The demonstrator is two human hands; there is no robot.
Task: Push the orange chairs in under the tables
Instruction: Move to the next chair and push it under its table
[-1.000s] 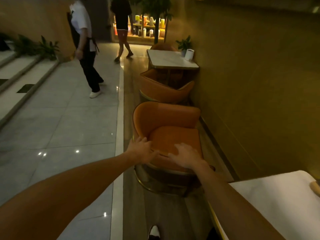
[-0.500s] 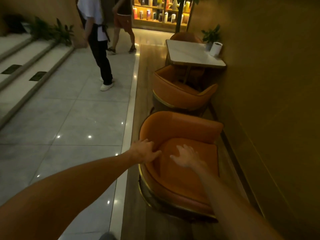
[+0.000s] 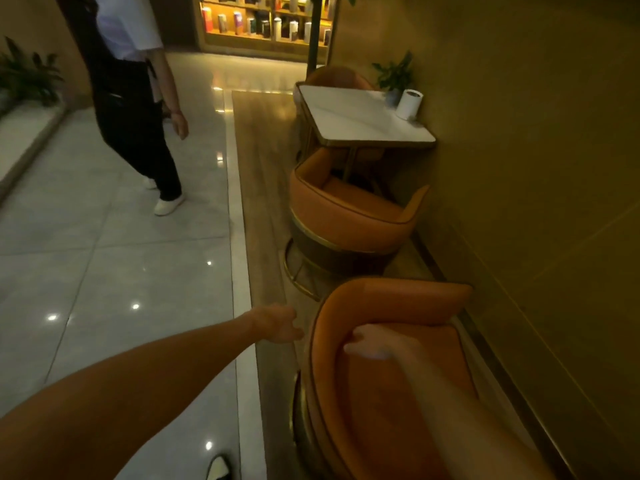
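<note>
On wood-plank floor [image 3: 263, 188] by wall, right hand [image 3: 369, 344] flat inside orange chair [image 3: 388, 403], left hand [image 3: 277, 323] loose.

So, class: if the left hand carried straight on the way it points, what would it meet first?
Probably the near orange armchair's curved left rim; the left hand hangs just beside it, though depth is unclear.

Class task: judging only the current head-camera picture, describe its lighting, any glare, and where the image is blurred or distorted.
Head view: dim, amber light; the shelves glow brightest; small glare spots dot the glossy floor tiles; the right hand is motion-blurred and pale; wide-angle bending curves the wall.
</note>
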